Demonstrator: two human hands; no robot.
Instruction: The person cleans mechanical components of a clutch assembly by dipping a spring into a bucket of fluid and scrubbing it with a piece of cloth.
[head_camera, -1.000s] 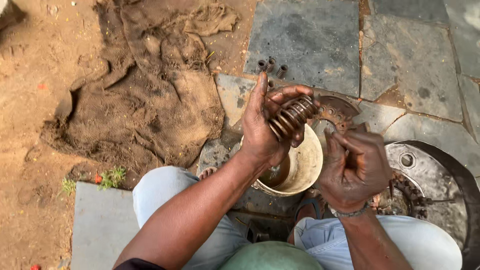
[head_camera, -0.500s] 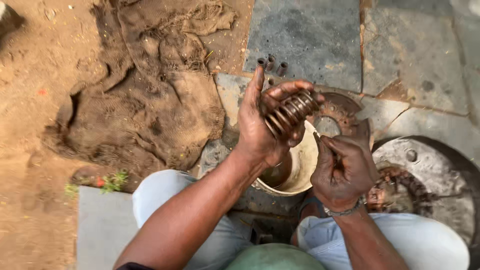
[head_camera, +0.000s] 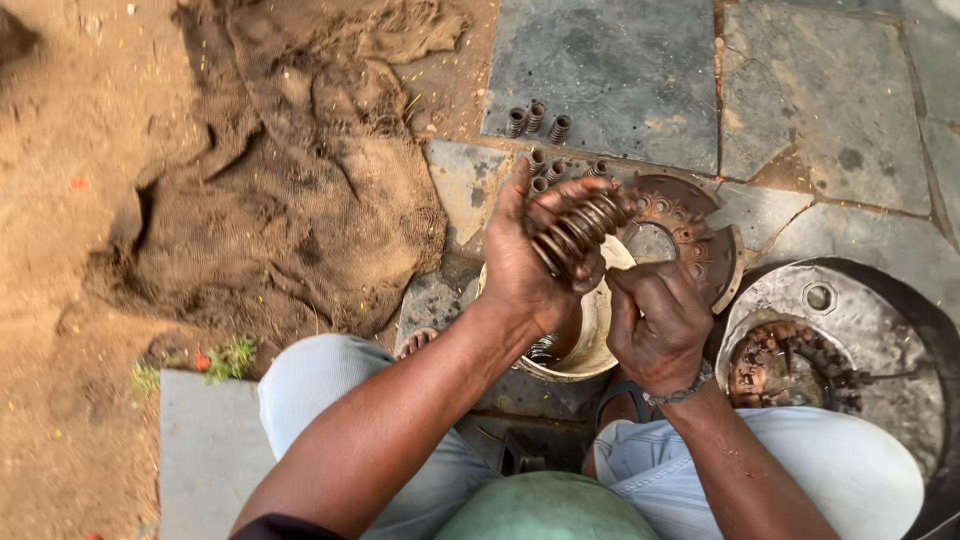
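Observation:
My left hand (head_camera: 530, 255) grips a rusty coil spring (head_camera: 578, 228), holding it up over a dirty cream bowl (head_camera: 596, 340). My right hand (head_camera: 655, 325) is closed just right of and below the spring, with its fingers curled over the bowl's rim; I cannot tell whether a thin tool is in it. Behind both hands a rusty round plate with holes (head_camera: 690, 235) lies on the stone.
Several small springs (head_camera: 535, 120) stand on the grey slabs at the top, with more (head_camera: 555, 168) nearer my left hand. A round metal housing with rusty parts (head_camera: 820, 350) lies at the right. Brown sacking (head_camera: 290, 190) covers the dirt at the left. My knees are below.
My right hand has moved left and up toward the spring. My left hand with the spring has dropped a little. More small springs now show behind my left hand.

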